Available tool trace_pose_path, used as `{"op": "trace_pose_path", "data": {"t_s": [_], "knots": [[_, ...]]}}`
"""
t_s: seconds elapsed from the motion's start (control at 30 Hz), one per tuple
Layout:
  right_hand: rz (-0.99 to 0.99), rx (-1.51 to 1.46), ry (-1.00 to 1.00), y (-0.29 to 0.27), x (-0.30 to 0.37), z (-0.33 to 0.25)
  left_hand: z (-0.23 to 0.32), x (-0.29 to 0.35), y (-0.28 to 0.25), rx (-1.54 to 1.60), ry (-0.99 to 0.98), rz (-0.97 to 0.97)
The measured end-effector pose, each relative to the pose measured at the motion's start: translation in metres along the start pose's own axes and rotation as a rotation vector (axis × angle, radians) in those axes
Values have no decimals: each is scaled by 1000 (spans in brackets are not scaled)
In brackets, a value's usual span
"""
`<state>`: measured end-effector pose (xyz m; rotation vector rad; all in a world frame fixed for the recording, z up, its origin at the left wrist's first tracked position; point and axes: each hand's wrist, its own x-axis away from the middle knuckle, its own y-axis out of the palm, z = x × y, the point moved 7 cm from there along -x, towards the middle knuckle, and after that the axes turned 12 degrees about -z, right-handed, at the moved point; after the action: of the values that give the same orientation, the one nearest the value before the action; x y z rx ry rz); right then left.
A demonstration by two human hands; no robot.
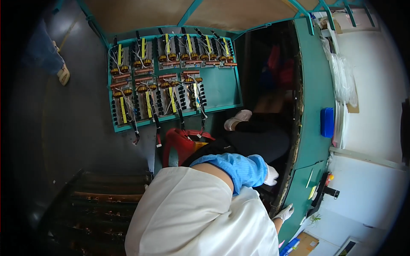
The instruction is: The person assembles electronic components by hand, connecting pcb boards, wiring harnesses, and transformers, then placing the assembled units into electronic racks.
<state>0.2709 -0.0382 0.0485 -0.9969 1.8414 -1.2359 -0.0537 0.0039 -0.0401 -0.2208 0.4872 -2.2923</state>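
Observation:
My left hand [271, 176], in a white glove with a blue sleeve cover [241, 168] on the forearm, is beside the worn edge of the green workbench [309, 128]. Its fingers look curled; whatever they may hold is hidden. Lower down, my right hand [285, 212], also gloved in white, lies with fingers stretched over the bench edge and nothing visible in it. A teal tray [222, 87] carries several circuit boards [171, 96] with copper coils, yellow strips and hanging wires.
A red plastic seat [177, 143] stands below the tray, close to a black-trousered leg [256, 143]. On the bench are a blue bin [327, 122] and clear plastic bags [345, 81]. A dark slatted rack [98, 196] is at lower left. Another person's shoe [64, 74] shows at upper left.

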Motion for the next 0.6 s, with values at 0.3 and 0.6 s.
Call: {"op": "trace_pose_path", "data": {"t_s": [0.3,0.6], "knots": [[21,51,133,-20,5,17,2,17,-4,-160,41,-55],[21,47,114,-11,40,-4,-6,5,-3,-117,-30,-212]]}}
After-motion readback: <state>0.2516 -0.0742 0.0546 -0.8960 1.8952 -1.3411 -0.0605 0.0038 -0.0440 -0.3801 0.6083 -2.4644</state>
